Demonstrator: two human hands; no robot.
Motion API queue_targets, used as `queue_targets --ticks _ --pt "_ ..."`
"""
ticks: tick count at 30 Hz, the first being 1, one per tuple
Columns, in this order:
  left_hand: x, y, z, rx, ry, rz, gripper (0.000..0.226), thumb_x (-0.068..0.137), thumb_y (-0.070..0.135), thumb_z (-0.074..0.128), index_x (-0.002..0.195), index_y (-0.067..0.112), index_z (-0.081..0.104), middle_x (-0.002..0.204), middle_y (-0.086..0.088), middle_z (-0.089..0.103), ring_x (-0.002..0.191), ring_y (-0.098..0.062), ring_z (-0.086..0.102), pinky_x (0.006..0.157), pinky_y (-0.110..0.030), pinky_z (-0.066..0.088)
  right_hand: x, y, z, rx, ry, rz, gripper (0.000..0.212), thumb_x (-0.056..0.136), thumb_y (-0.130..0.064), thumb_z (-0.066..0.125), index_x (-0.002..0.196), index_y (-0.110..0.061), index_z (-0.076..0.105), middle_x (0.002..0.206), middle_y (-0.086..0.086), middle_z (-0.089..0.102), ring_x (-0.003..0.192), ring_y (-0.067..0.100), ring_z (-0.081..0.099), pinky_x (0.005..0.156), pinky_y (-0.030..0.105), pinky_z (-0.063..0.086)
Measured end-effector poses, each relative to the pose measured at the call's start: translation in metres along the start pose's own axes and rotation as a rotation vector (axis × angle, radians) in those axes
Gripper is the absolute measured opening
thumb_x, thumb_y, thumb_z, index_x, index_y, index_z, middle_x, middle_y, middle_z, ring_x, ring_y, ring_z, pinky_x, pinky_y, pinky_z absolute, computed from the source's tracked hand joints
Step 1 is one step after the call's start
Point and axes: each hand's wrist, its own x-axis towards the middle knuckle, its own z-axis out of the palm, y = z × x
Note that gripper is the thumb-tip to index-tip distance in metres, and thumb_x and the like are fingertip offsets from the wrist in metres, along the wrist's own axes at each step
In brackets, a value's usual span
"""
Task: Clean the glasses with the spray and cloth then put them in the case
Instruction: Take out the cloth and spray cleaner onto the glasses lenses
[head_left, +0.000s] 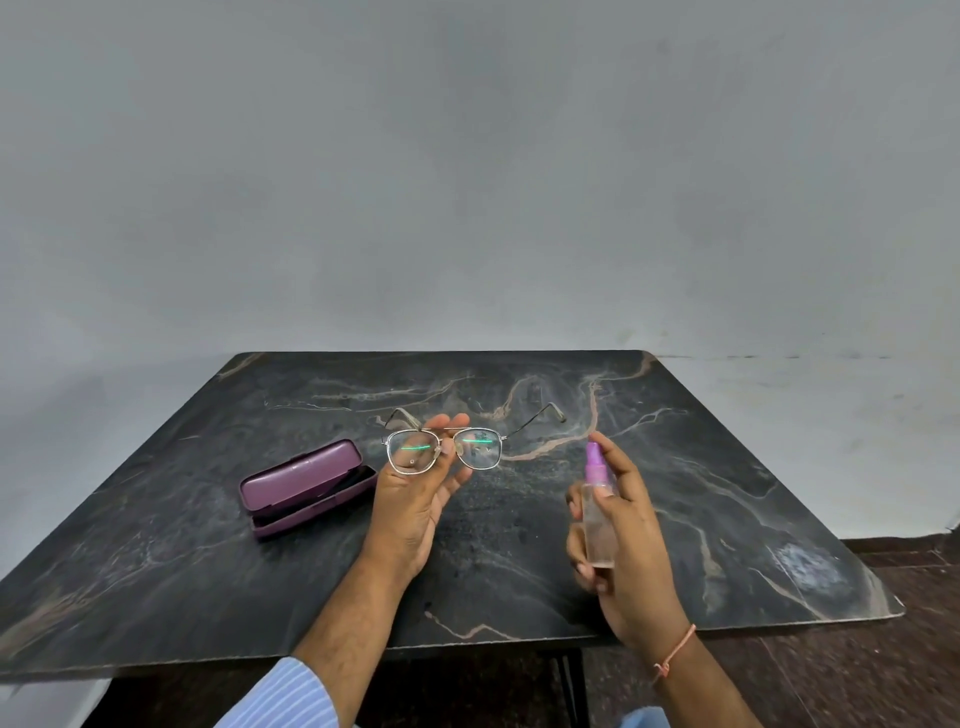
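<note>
My left hand holds the metal-framed glasses up by the bridge, lenses toward me, temples unfolded and pointing away. My right hand grips a small clear spray bottle with a purple nozzle, index finger resting on top, nozzle aimed left toward the lenses and about a hand's width from them. The purple glasses case lies open on the table left of my left hand. No cloth shows in view.
The dark marble-patterned table stands against a plain grey wall. Its front edge runs just under my forearms, and the right corner lies near a dark tiled floor.
</note>
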Motion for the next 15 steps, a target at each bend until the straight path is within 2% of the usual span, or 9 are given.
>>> queue_targets --ticks 3,6,8,9,11,15 --pt "-0.003 0.002 0.003 0.025 0.012 0.008 0.029 0.092 0.016 0.070 0.108 0.036 0.082 0.133 0.002 0.079 0.125 -0.018 0.074 0.107 -0.048 0.055 -0.002 0.000 0.011 -0.129 -0.059 -0.030 0.050 0.111 -0.007 0.043 0.142 -0.043 0.059 0.080 0.011 0.053 0.042 0.017 0.034 0.037 0.022 0.030" --pt "-0.004 0.002 0.004 0.038 0.014 0.010 0.028 0.091 0.017 0.071 0.107 0.037 0.083 0.132 0.002 0.079 0.123 -0.016 0.075 0.103 -0.045 0.055 -0.009 -0.001 0.020 -0.580 -0.094 -0.211 0.060 0.108 -0.008 0.052 0.148 -0.054 0.051 0.067 -0.004 0.054 0.050 0.012 0.043 0.047 0.031 0.041" --pt "-0.003 0.001 0.004 0.042 0.008 0.016 0.027 0.092 0.018 0.071 0.111 0.035 0.081 0.136 -0.001 0.078 0.128 -0.020 0.072 0.106 -0.046 0.054 -0.010 0.001 0.028 -0.859 -0.102 -0.333 0.062 0.104 -0.012 0.059 0.151 -0.051 0.049 0.071 -0.018 0.060 0.059 0.003 0.051 0.061 0.019 0.042" --pt "-0.003 0.000 0.003 0.045 0.001 0.016 0.027 0.093 0.019 0.071 0.112 0.034 0.080 0.137 -0.002 0.077 0.130 -0.023 0.070 0.107 -0.047 0.053 -0.010 0.000 0.034 -0.942 -0.109 -0.371 0.062 0.101 -0.015 0.061 0.151 -0.049 0.050 0.079 -0.022 0.064 0.065 0.002 0.056 0.066 0.018 0.044" --pt "-0.004 0.000 0.003 0.056 -0.008 0.013 0.026 0.094 0.019 0.071 0.113 0.034 0.079 0.139 -0.002 0.076 0.133 -0.024 0.068 0.106 -0.046 0.053 -0.009 -0.002 0.045 -1.054 -0.120 -0.410 0.061 0.096 -0.024 0.060 0.150 -0.049 0.048 0.094 -0.020 0.066 0.073 0.006 0.061 0.071 0.024 0.051" --pt "-0.006 0.002 0.005 0.065 -0.007 -0.003 0.024 0.093 0.019 0.071 0.112 0.032 0.079 0.137 -0.003 0.077 0.129 -0.022 0.071 0.107 -0.047 0.052 0.000 -0.006 0.061 -1.087 -0.089 -0.404 0.056 0.091 -0.030 0.056 0.145 -0.045 0.049 0.078 -0.018 0.057 0.070 0.007 0.059 0.068 0.028 0.054"
